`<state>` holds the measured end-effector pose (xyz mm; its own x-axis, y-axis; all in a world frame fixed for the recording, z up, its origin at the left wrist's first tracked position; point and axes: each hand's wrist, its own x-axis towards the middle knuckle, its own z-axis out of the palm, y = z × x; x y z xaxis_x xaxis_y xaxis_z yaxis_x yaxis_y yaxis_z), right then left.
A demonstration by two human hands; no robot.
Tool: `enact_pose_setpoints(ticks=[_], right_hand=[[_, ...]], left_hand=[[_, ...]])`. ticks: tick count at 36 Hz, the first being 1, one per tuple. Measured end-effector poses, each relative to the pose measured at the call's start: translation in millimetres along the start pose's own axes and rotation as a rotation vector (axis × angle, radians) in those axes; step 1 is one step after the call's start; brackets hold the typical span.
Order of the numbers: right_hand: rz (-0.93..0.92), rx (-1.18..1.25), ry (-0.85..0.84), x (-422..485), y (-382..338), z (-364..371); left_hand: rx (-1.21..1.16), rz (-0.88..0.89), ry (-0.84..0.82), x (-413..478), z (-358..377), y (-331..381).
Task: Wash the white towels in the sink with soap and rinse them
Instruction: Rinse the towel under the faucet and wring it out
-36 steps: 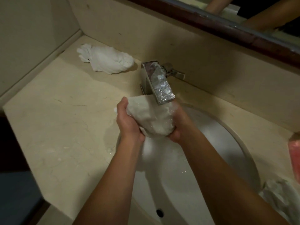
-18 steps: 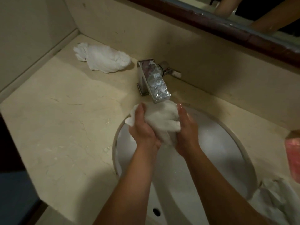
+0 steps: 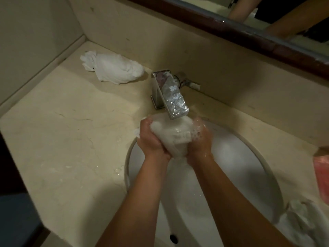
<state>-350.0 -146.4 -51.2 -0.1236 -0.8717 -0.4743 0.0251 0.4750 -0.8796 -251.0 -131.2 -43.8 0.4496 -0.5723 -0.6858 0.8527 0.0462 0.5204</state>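
A wet, soapy white towel [image 3: 175,138] is bunched between both my hands, just under the spout of the chrome faucet [image 3: 171,97] and above the white sink basin [image 3: 236,157]. My left hand [image 3: 151,139] grips its left side, and my right hand [image 3: 200,141], flecked with suds, grips its right side. Another crumpled white towel [image 3: 114,70] lies on the beige counter at the back left. A third white towel [image 3: 302,221] lies at the sink's right edge.
The beige marble counter [image 3: 62,139] spreads to the left, with water drops near the basin rim. A pink object [image 3: 322,175] stands at the right edge. The backsplash wall and a dark-framed mirror [image 3: 249,31] rise behind the faucet. The drain hole [image 3: 173,238] shows near the bottom.
My hands have worked the towel under the spout, shifting back up close to the faucet; more suds show on my right hand. The other towels have not moved.
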Motion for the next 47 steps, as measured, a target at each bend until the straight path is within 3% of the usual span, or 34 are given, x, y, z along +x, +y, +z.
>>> enact_pose_setpoints(ticks=[3,7,13,28,34,40,47], right_hand=[[0.102,0.028,0.028,-3,-8,-4],[-0.183,-0.338,-0.088,0,-14,-10],[-0.174,-0.079,0.009,13,-60,2],[-0.321,-0.155,0.061,2,-64,17],[-0.324,-0.206,-0.042,-1,-60,3],[-0.284,-0.193,-0.033,-36,-41,-20],[-0.41,-0.174,-0.155,-91,-46,-50]], left_hand=[[0.033,-0.033,0.024,-2,-4,4],[0.055,-0.015,0.035,-3,-4,12],[0.187,0.073,0.13,-11,0,20],[0.278,0.217,0.082,-24,8,42],[0.341,0.267,0.094,-27,5,45],[0.467,0.398,0.071,-60,-5,50],[0.619,0.522,0.003,-127,5,45]])
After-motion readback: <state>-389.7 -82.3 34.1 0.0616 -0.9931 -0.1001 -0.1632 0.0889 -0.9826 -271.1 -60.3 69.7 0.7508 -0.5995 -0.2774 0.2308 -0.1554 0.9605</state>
